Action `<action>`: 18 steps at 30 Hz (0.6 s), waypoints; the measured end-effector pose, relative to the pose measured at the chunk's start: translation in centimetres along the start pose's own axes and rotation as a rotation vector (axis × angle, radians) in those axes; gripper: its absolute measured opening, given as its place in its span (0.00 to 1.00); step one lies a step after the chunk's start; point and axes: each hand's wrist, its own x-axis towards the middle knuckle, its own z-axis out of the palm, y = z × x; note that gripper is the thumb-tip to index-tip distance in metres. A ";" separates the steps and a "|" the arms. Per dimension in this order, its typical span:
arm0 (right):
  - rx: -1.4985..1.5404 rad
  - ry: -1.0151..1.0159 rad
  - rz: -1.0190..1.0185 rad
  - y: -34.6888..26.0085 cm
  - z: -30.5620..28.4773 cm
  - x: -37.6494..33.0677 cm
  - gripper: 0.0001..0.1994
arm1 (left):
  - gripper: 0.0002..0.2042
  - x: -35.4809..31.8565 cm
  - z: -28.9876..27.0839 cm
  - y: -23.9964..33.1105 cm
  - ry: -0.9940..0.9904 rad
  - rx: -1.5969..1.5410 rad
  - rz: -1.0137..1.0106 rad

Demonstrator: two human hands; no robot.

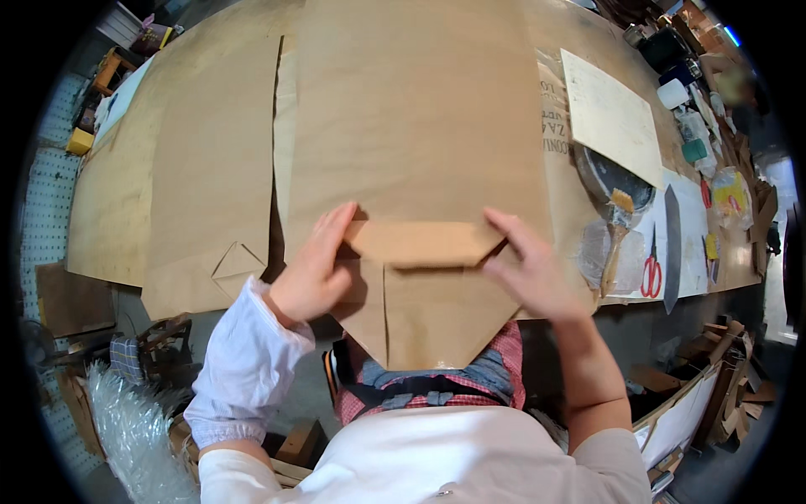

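A large brown paper bag [420, 109] lies before me, its near end folded into a pointed shape that hangs over the table's front edge. Across that end runs a lighter brown folded strip [420, 244]. My left hand [315, 273] rests at the strip's left end, fingers stretched out and thumb apart. At the strip's right end is my right hand [537, 273], slightly blurred, with fingers and thumb spread on either side of the corner. Both hands touch the paper, and neither visibly grips it.
Another brown paper bag [214, 168] with a folded corner lies at left. To the right are a pale board [613, 113] over a dark basin [609, 176], a brush [617, 227], red-handled scissors [651, 275] and a long blade [672, 252]. Plastic strands [130, 428] stand at lower left.
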 end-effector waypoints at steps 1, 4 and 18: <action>0.111 0.056 0.087 0.5 -0.8 0.5 0.25 | 0.33 0.8 -0.6 0.9 0.075 -0.121 -0.057; 0.325 0.165 0.147 1.6 -0.7 2.0 0.16 | 0.22 3.9 0.0 5.2 0.342 0.204 -0.134; -0.116 0.654 -0.625 -9.8 3.3 3.8 0.11 | 0.11 3.6 -0.3 4.6 0.279 -0.202 0.033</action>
